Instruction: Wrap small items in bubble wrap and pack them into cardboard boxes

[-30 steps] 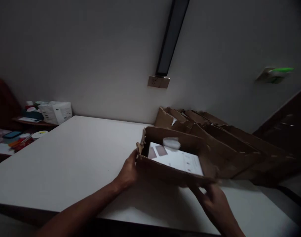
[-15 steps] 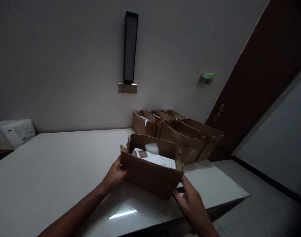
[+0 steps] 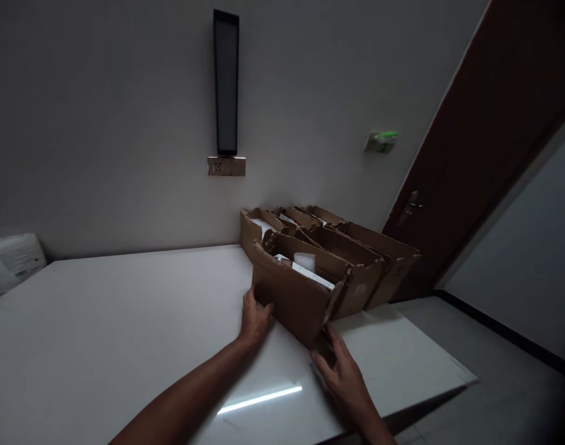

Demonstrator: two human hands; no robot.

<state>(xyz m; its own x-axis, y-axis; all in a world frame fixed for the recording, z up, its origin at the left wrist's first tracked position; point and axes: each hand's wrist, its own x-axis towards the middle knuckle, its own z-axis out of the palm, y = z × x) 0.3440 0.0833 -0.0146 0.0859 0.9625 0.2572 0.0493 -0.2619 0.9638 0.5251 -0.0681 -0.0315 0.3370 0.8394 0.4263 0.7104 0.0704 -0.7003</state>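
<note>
An open-topped cardboard box (image 3: 296,296) stands in front of me, close against the row of similar boxes. Inside it are a white box (image 3: 305,272) and a piece of white foam (image 3: 305,262). My left hand (image 3: 255,318) grips its lower left edge, thumb on the near side and fingers partly hidden behind the corner. At the lower right corner, my right hand (image 3: 340,371) holds the box with thumb and fingers around the end. Whether its bottom rests fully on the white tabletop (image 3: 171,321) I cannot tell.
Several more cardboard boxes (image 3: 394,266) stand behind and right, against the wall, some with white contents. A white plastic package (image 3: 13,262) lies far left. A socket plate (image 3: 227,166) is on the wall below a dark lamp (image 3: 227,83). A door (image 3: 468,142) stands right.
Both hands have carried the cardboard box away from me and turned it, bringing it alongside the other boxes. My view has shifted slightly right.
</note>
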